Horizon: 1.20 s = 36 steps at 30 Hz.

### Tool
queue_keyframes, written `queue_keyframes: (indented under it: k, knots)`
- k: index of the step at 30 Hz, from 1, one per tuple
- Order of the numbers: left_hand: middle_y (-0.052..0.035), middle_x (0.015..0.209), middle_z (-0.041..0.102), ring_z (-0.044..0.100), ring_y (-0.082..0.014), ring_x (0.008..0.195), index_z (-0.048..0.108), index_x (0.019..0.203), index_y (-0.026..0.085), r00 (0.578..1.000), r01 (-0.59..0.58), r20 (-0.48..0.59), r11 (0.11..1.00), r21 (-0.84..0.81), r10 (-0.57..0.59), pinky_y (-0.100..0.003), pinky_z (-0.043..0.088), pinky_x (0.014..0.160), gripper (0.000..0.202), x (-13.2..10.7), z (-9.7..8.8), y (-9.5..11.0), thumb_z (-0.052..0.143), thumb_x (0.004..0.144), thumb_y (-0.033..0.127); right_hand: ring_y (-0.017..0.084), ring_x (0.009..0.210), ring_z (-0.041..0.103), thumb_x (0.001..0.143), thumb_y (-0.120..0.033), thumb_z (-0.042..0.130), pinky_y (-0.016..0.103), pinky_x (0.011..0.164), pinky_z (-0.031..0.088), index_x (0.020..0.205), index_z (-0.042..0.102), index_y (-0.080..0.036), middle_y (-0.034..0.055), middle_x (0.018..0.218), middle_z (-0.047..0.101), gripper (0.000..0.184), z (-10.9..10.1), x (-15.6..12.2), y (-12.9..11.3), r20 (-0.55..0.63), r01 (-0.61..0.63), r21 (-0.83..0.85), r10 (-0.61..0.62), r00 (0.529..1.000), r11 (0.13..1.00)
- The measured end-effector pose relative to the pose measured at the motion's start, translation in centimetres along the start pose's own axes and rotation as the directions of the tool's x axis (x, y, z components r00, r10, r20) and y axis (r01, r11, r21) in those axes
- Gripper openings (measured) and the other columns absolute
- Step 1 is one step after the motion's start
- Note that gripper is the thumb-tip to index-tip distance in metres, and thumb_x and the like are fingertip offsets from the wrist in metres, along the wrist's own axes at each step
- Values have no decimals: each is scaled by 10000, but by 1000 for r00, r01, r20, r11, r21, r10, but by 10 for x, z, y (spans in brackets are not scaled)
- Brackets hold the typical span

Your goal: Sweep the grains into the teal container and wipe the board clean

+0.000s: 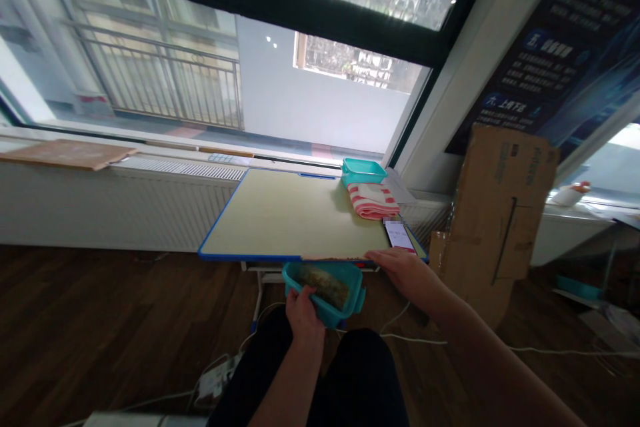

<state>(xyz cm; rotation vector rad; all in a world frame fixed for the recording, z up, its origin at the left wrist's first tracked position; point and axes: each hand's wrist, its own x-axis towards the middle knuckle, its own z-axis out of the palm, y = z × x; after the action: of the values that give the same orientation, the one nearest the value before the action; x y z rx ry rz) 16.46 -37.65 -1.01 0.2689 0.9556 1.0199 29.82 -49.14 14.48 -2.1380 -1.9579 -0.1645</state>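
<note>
My left hand (303, 312) grips the near rim of a teal plastic container (325, 288), held below the front edge of a small desk (280, 217) and above my lap. Something greenish-brown lies inside the container. My right hand (403, 268) rests flat on the desk's front right edge, fingers stretched out, just below a phone (399, 236) with a lit screen. A folded red-and-white striped cloth (373, 200) lies behind the phone. A second teal container (363, 171) stands at the desk's back right corner.
A radiator (100, 203) runs under a large window (200, 80) behind the desk. Big cardboard sheets (500, 213) lean at the right. Cables and a power strip (215, 383) lie on the dark wood floor near my knees.
</note>
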Motion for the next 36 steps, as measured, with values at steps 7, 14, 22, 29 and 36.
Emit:
queue_keyframes:
  k: [7,14,22,29,36]
  knots:
    - [106,462,307,306,-45,373,330,615,199,1000,5,9,1000,29,-5,-191,220,396,295,-2,-1,4,595,519,115,186,1014,601,789,-13,380,358,901,468,1178,595,-203,78,1130,646,483,0,7,-2,-53,-19,-79,15,998,997]
    - [98,479,351,360,-55,394,375,623,196,1000,5,10,999,34,-6,-193,259,412,255,-3,-3,3,596,517,125,185,1023,592,795,-22,392,365,912,461,1192,585,-205,74,1133,645,478,9,21,4,-87,-12,-121,1,996,993]
    - [70,516,459,465,-88,460,440,641,191,999,48,14,999,12,-49,-210,345,460,219,-3,-6,10,597,517,101,191,1088,572,821,-57,405,355,959,424,1204,579,-169,108,1189,611,435,56,99,23,-88,-207,-154,195,977,966]
    - [56,588,531,532,-111,542,495,713,201,997,52,53,998,-39,-50,-226,407,527,251,7,-12,7,594,519,77,189,1136,545,804,-47,415,367,1000,405,1204,579,-166,89,1228,586,449,83,44,-9,24,12,-74,-10,1000,997]
    - [17,668,585,592,-176,707,545,741,199,988,-49,141,995,-84,60,-305,462,673,237,3,-17,9,635,528,144,188,1131,550,786,-34,389,367,948,463,1210,581,-208,75,1205,601,496,75,-18,-43,-26,79,-61,-80,996,995]
